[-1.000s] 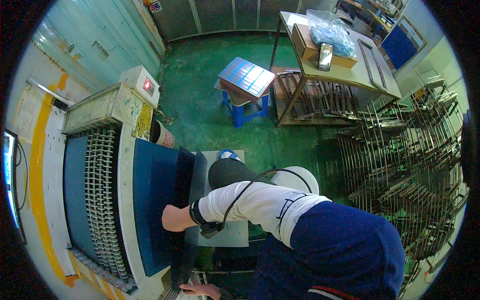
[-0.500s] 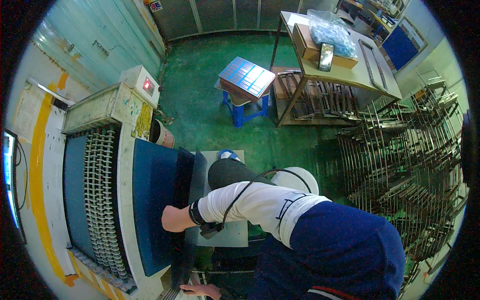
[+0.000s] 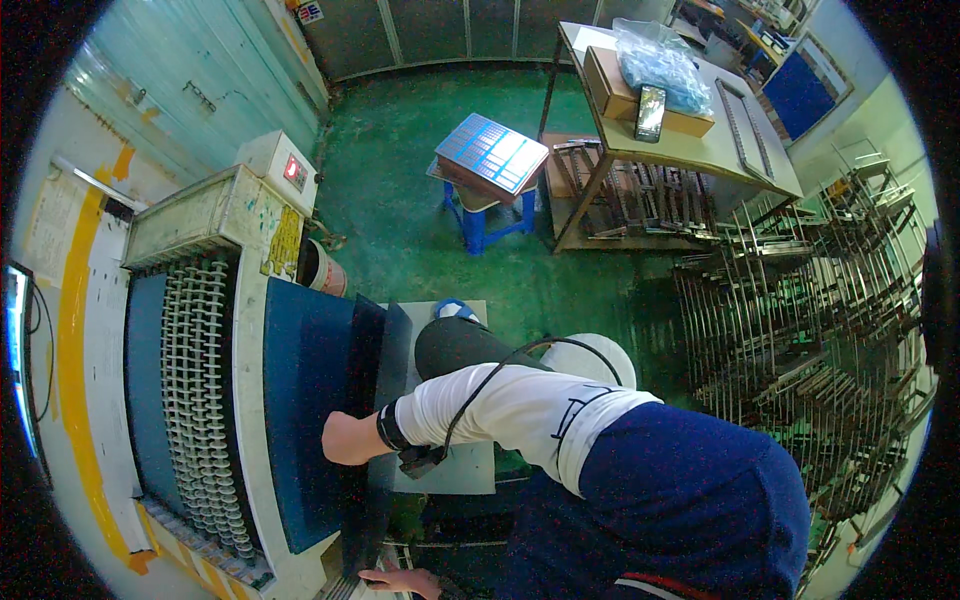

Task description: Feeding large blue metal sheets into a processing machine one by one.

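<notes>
My right hand [image 3: 350,438] is closed, knuckles up, over the dark blue panel [image 3: 300,400] beside the roller machine. What its fingers grip, if anything, is hidden beneath it. At the lower edge of the picture my left hand [image 3: 402,580] has its visible fingers stretched toward the lower end of a dark upright sheet [image 3: 372,500]. Their tips touch or nearly touch thin edges there, and part of this hand is out of sight. A pale board [image 3: 445,470] lies under my right forearm, which wears a black band with a cable.
White rollers [image 3: 200,400] fill the machine's bed at left. A blue stool [image 3: 488,235] bears a stack of patterned panels [image 3: 492,155]. Beyond it stands a table [image 3: 690,160] with a carton, plastic wrap and a phone [image 3: 650,113]. Metal racks [image 3: 800,330] crowd the right side.
</notes>
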{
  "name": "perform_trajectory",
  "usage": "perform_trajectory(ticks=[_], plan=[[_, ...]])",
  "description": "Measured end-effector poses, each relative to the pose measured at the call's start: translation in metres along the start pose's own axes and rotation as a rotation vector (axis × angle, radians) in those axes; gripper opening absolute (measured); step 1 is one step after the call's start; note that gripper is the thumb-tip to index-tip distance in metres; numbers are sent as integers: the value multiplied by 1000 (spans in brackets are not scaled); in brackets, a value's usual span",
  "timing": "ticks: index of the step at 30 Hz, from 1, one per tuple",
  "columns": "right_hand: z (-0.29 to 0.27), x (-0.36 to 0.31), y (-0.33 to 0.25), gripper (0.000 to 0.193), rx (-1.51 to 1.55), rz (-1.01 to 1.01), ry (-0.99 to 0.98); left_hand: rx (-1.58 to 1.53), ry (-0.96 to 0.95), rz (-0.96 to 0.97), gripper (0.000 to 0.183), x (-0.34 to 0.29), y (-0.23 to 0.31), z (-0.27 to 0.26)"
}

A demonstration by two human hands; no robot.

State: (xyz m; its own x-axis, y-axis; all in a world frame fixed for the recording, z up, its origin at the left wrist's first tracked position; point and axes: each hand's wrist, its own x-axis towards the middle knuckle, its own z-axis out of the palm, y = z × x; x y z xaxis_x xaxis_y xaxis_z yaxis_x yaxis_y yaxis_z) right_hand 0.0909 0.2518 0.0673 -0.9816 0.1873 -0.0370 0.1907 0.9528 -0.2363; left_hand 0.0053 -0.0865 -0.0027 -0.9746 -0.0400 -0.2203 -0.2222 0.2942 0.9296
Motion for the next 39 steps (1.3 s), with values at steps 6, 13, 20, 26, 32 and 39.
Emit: perform_trajectory(ticks=[6,13,20,26,32,39], plan=[[-6,-4,3,9,1,5,-7,4,-11,-4,76,2,-2,1],[-7,-3,1,9,13,11,3,0,-9,-6,76,3,-1,-1],[-6,-5,1,8,5,10,47,-2,-13,3,75,1,-4,1],[-6,-4,0,8,7,-1,44,0,-12,12,74,-1,-3,1],[-1,-2,-2,6,10,10,62,-3,-6,18,73,-1,-4,1],[0,-7,4,5,25,1,126,-4,-5,24,72,-7,-4,0]])
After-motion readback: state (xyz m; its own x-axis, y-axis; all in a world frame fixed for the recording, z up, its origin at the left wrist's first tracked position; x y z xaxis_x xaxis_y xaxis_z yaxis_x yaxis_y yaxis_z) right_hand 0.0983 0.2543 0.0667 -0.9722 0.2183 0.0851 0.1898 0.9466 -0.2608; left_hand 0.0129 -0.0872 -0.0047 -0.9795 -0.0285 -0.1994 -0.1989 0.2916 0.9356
